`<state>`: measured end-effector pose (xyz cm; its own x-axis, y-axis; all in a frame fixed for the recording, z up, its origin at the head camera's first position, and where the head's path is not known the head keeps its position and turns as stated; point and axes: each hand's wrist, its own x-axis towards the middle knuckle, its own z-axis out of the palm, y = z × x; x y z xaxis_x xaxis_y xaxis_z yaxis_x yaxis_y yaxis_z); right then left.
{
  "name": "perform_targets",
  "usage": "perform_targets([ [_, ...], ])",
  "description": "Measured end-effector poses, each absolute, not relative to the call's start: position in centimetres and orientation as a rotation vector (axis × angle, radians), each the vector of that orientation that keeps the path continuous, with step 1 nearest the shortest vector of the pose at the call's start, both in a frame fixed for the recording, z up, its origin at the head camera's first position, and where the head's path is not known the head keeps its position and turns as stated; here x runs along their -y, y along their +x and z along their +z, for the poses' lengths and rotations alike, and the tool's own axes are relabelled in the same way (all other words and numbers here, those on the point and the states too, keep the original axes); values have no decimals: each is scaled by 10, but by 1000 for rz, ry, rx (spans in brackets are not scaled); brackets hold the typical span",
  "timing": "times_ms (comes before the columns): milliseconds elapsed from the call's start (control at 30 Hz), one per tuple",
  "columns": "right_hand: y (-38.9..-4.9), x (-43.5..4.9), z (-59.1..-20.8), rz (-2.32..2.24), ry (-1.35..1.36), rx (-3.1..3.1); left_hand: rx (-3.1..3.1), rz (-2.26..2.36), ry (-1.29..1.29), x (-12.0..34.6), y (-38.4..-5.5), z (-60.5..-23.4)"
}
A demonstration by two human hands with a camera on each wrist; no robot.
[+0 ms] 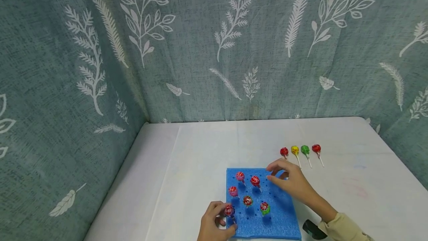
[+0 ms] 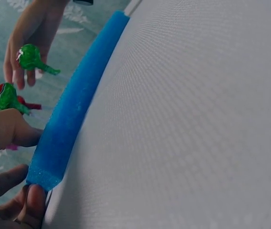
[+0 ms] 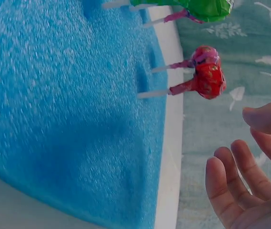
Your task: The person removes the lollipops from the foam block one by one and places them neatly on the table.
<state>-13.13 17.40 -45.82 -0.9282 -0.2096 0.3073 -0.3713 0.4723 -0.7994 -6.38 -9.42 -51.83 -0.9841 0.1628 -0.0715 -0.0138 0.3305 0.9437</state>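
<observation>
A blue foam board (image 1: pixel 281 218) lies on the table with several wrapped lollipops upright in it, among them a purple one (image 1: pixel 229 210) and a red and green one (image 1: pixel 265 207). With curled fingers, my left hand (image 1: pixel 215 220) holds the board's near left corner, close beside the purple lollipop. In the left wrist view its fingertips touch the board (image 2: pixel 73 109) at that corner. My right hand (image 1: pixel 292 181) hovers over the board's far right part, fingers loosely bent and apart. Nothing lies between them in the right wrist view, where a red lollipop (image 3: pixel 210 81) stands nearby.
Beyond the right hand, a row of loose lollipops lies on the white table: red (image 1: pixel 284 152), yellow (image 1: pixel 295 150), green (image 1: pixel 305 150) and another red (image 1: pixel 316 148). A patterned green curtain (image 1: pixel 200 47) hangs behind the table and along its left side.
</observation>
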Motion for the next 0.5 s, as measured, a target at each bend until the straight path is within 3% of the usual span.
perform_targets([
  [500,-126,-157,-464,1556,565,2534,-2428,1754,151,96,-62,-517],
])
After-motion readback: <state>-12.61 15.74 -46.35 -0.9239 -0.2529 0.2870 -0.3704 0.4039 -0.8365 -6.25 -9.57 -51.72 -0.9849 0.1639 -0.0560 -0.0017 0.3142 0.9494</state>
